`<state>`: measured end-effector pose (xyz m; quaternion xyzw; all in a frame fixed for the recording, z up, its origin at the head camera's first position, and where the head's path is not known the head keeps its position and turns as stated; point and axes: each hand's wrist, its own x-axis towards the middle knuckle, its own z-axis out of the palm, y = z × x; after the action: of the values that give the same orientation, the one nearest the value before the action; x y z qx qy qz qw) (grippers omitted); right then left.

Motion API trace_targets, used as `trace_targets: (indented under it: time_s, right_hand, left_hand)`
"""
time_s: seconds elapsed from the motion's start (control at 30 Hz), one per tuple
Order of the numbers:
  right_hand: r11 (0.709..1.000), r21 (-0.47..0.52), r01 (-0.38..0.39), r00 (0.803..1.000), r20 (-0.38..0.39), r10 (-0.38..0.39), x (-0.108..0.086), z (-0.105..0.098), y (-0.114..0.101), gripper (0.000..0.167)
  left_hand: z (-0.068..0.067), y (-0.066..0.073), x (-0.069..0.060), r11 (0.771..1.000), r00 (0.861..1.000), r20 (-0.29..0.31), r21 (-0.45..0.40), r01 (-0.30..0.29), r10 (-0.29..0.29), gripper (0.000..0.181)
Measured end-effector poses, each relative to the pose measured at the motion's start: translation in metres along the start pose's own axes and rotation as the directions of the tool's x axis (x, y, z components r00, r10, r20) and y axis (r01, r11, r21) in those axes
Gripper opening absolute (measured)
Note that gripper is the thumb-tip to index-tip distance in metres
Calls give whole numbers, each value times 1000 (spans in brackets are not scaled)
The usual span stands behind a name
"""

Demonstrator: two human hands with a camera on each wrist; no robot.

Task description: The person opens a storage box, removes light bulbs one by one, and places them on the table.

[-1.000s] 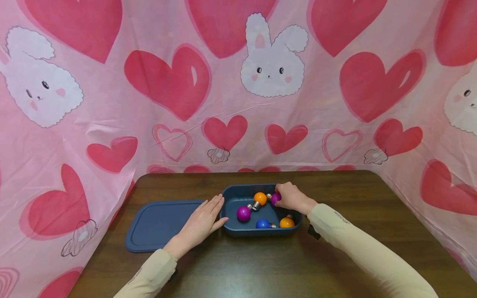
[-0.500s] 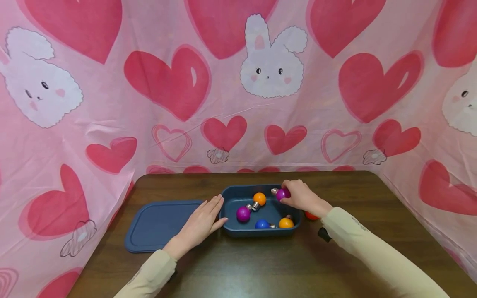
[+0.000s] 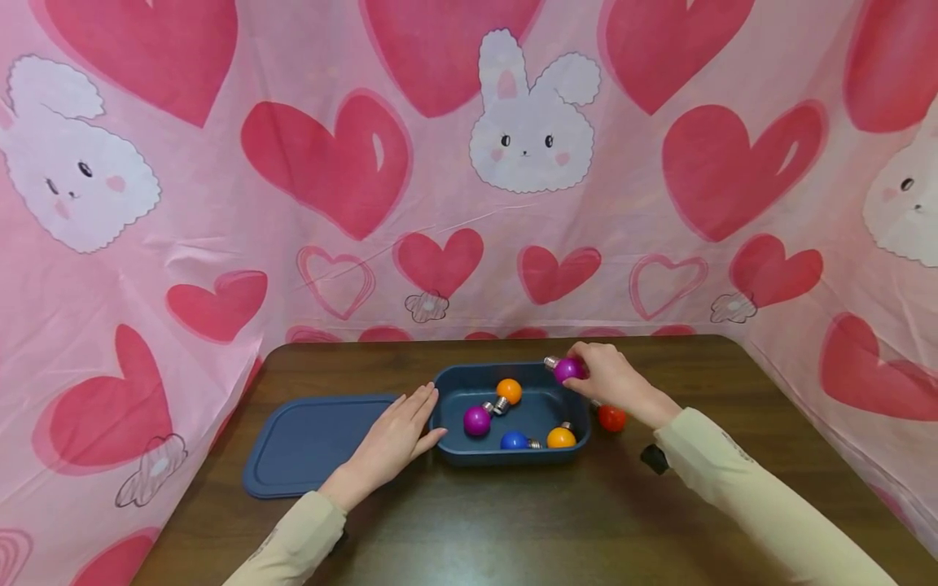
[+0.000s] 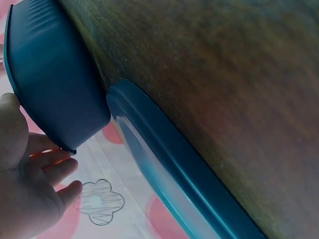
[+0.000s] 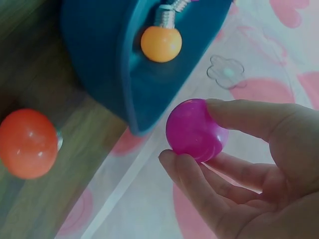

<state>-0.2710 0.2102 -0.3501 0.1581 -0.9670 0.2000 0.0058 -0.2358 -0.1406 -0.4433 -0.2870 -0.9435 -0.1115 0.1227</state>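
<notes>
A purple light bulb point(image 3: 568, 371) is pinched between the thumb and fingers of my right hand point(image 3: 611, 381), above the back right corner of a dark blue container point(image 3: 513, 459). Its metal base points left. My left hand point(image 3: 393, 433), fingers straight, rests against the container's left rim; the left wrist view shows the fingertips at that rim. Inside lie another purple bulb point(image 3: 477, 421), a blue bulb point(image 3: 515, 440), an orange bulb point(image 3: 509, 391) at the back and a second orange bulb point(image 3: 561, 438) at the front right.
On the brown table point(image 3: 469, 521), a red bulb point(image 3: 611, 418) lies just right of the container; the right wrist view shows it close by. A flat blue lid point(image 3: 315, 448) lies to the left, partly behind my left hand. A pink heart-patterned cloth point(image 3: 440, 203) hangs behind.
My right hand has lifted the purple bulb out of the container and moved it up and right. The red bulb, hidden before, now shows. My left hand has stayed put.
</notes>
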Motion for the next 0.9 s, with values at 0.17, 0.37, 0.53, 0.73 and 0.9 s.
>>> trace_targets:
  time_s: [0.17,0.37,0.53,0.73,0.9]
  right_hand:
    - [1000,-11,-3,1000,-27,2,-5,-6,11,41]
    - [1000,2,-2,999,-51,2,-12,-11,24,38]
    - [1000,-2,-1,997,-72,1,-15,-10,36,36]
    - [1000,-4,-12,996,-93,11,-20,-9,50,34]
    - [999,-5,-42,996,-82,41,-26,-7,62,35]
  left_hand:
    - [1,-1,0,1000,1000,3,5,3,-3,67]
    - [2,-2,1,1000,1000,-4,6,2,-2,68]
    - [1,-2,0,1000,1000,-3,7,8,-8,67]
    - [1,-2,1,1000,999,34,-12,24,-24,69]
    - [1,-1,1,1000,999,42,-14,27,-26,69]
